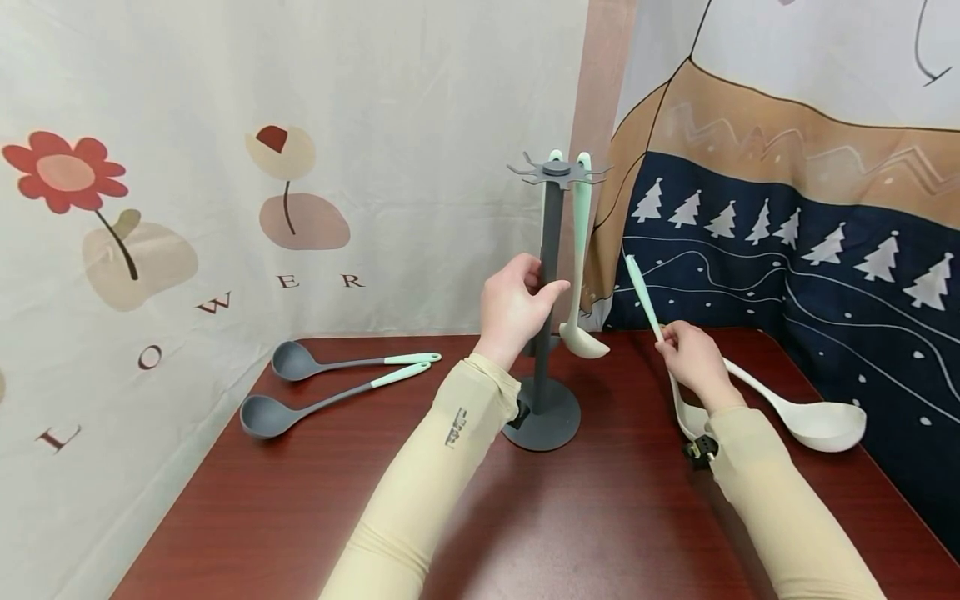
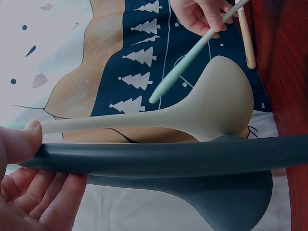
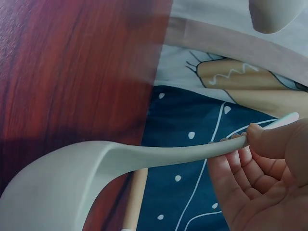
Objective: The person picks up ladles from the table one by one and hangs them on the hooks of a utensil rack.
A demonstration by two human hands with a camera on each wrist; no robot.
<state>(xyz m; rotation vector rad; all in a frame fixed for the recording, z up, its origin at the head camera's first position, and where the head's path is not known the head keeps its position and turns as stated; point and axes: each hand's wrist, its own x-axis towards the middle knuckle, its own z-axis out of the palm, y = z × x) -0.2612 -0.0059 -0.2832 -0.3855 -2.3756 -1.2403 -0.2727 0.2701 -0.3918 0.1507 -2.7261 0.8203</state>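
My left hand [image 1: 516, 304] grips the post of a dark grey utensil stand [image 1: 552, 229], fingers behind and thumb in front. A cream ladle [image 1: 582, 340] with a mint handle hangs from the stand's right side. Behind the post hangs a dark grey utensil [image 2: 240, 199], mostly hidden in the head view. To the right of the stand, my right hand [image 1: 696, 358] pinches the handle of another white ladle [image 1: 642, 292], mint end up and bowl [image 3: 53, 185] low. That bowl is partly covered by the sleeve in the head view.
Two dark grey ladles [image 1: 270, 415] with mint handles lie at the table's left. Another white ladle [image 1: 825, 425] lies near the right edge; a wood-coloured handle [image 2: 247, 43] shows beneath my right hand. Printed curtains [image 1: 420, 108] stand behind the red-brown table [image 1: 247, 525].
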